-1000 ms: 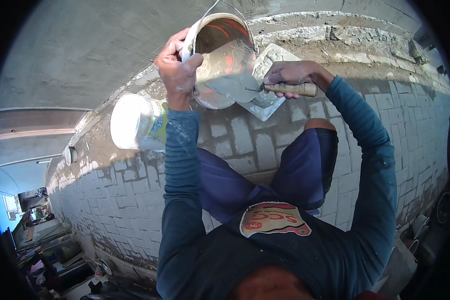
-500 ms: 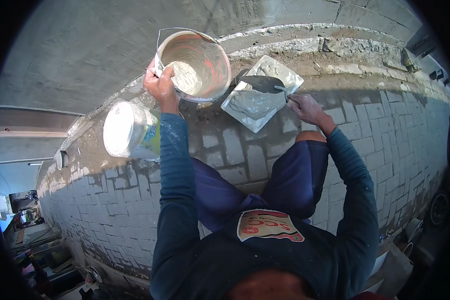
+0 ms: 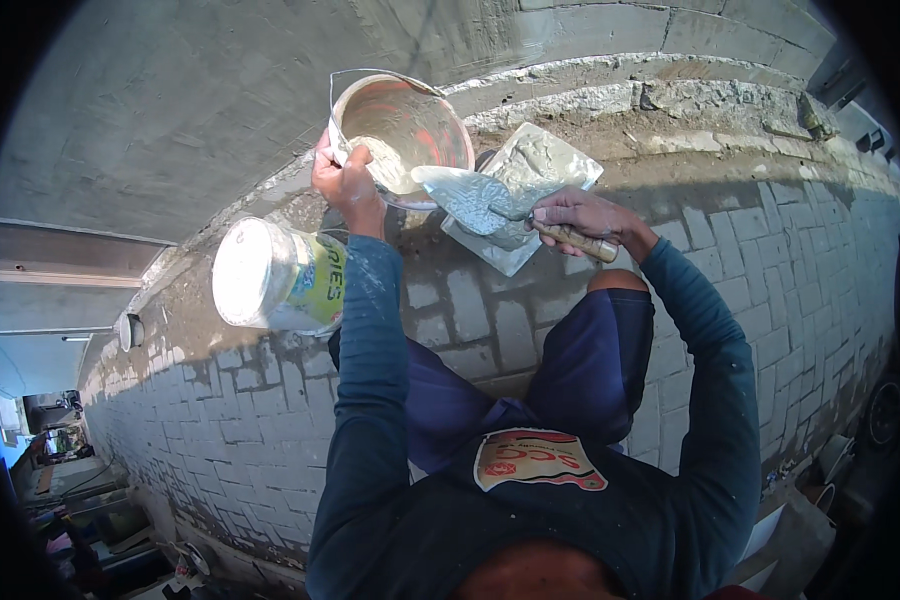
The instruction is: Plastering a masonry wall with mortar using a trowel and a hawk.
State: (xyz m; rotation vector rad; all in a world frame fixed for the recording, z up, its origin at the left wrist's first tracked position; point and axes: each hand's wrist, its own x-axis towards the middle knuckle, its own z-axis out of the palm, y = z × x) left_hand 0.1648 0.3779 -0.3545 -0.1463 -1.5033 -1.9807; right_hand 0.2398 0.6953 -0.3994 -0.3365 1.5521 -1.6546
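Note:
My left hand (image 3: 352,188) is closed on the near-left rim of a bucket (image 3: 448,130), which is tilted so that its mouth faces me. Pale wet mortar (image 3: 380,160) lies inside along its lower wall. A wooden-handled trowel (image 3: 470,198) is in my right hand (image 3: 580,222), fingers wrapped round the grip. The blade, smeared with wet mortar, has its tip at the bucket's lower right rim. Under and beyond the blade, a square pale board (image 3: 510,262) carries a spread of grey mortar (image 3: 545,165).
A white and green pail (image 3: 280,275) stands left of my left forearm. Ahead rises a grey plastered wall (image 3: 220,100) with a rough, broken base ledge (image 3: 570,98). Grey paving blocks (image 3: 750,270) cover the ground around my legs. Assorted clutter lines the lower left edge.
The trowel has swung left from over the board to the bucket's rim, its blade turned to show a mortar-smeared face. The bucket has shifted slightly right and nearer me.

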